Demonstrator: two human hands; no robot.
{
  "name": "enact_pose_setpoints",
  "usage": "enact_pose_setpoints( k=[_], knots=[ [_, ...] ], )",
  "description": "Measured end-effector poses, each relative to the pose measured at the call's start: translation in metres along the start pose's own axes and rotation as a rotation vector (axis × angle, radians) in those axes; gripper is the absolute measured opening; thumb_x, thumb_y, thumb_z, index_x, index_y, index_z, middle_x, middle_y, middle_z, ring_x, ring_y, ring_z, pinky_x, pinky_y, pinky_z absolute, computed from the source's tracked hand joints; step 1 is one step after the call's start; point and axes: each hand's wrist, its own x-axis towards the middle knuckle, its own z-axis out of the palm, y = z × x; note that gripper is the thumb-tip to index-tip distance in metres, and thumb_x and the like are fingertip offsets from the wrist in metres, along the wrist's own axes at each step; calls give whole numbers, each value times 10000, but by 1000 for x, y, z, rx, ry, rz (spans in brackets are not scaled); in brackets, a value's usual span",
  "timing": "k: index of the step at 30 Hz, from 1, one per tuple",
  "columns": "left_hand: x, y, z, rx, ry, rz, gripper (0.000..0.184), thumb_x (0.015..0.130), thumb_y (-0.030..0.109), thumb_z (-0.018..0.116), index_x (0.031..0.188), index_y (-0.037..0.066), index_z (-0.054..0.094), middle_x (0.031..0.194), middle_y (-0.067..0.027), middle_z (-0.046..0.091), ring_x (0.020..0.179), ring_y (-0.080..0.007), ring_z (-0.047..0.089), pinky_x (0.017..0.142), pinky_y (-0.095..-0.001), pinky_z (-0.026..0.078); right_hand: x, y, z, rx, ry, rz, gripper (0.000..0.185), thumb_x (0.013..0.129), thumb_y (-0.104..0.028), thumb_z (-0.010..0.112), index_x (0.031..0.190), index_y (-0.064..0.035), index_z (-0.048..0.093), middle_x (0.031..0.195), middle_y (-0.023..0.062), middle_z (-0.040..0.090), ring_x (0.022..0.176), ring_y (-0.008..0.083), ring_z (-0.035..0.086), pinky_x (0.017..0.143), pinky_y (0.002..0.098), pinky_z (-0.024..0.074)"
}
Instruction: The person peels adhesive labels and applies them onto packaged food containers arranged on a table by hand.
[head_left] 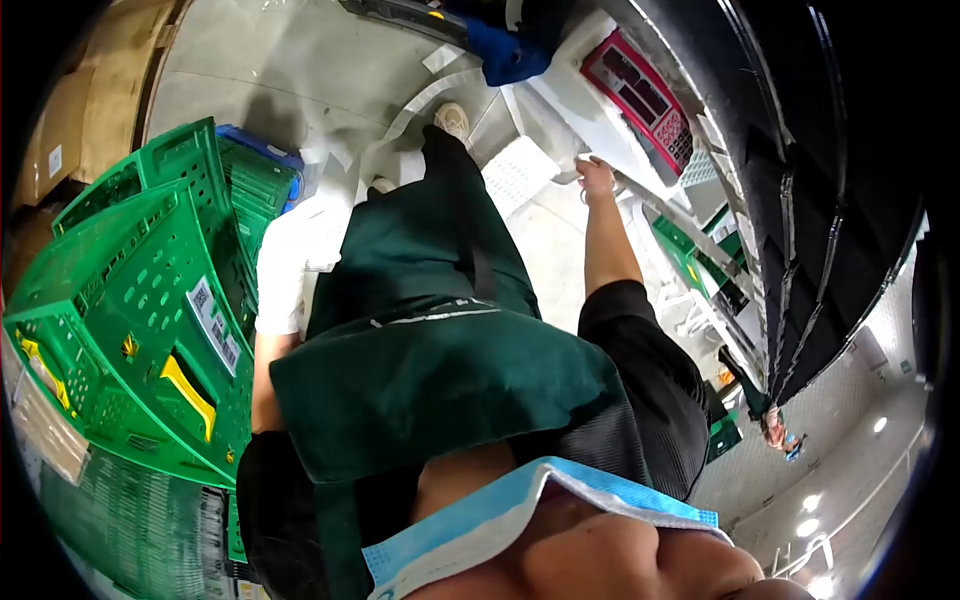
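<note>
Bright white material, glove or wrapping, covers my left hand (300, 255), which is beside the dark green apron (420, 260); glare hides its fingers and anything in them. Farther forward on the right, my right hand (597, 178) has its fingers curled at the end of a pale bar or edge, too small to make out. Near it lies a white perforated panel (520, 175). Beyond that hand, a red device with a keypad and dark displays (640, 95) sits on a white surface.
Large green crates (140, 300) with yellow handles stand close on the left. Cardboard boxes (60, 135) are at the far left. Black sheeting (800, 180) hangs at the right. Another person (775, 430) appears in the distance at lower right. A blue cloth (510, 55) is ahead.
</note>
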Motion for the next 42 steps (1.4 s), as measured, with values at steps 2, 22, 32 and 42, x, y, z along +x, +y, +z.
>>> enact_pose_setpoints(
  k=[2,22,32,42],
  knots=[
    [18,-16,-15,1003,-119,528,325,813,219,506,1009,-36,550,999,-113,585,793,-170,577,677,-252,456,-4,46,5,-229,-48,-5,573,618,-217,689,1084,36,471,940,137,580,831,221,559,695,289,430],
    [196,-271,-51,422,433,-98,408,843,225,518,1155,-26,440,1065,-108,551,871,-152,547,705,-253,471,159,403,151,-1429,-358,-488,252,747,-141,473,973,-185,574,1027,38,494,968,204,473,757,352,402],
    [230,-274,-13,559,491,-133,252,818,122,494,1039,11,542,1038,-89,562,828,-125,546,645,-224,467,143,417,135,-1323,-519,-386,123,739,-99,423,786,-86,536,825,109,577,801,277,559,714,375,422],
    [136,-240,19,291,239,139,245,811,100,492,984,-73,504,966,-169,589,799,-152,571,679,-240,466,-58,119,1,-915,-162,-656,182,661,-7,512,806,-86,589,849,85,574,763,253,558,669,337,456]
  ],
)
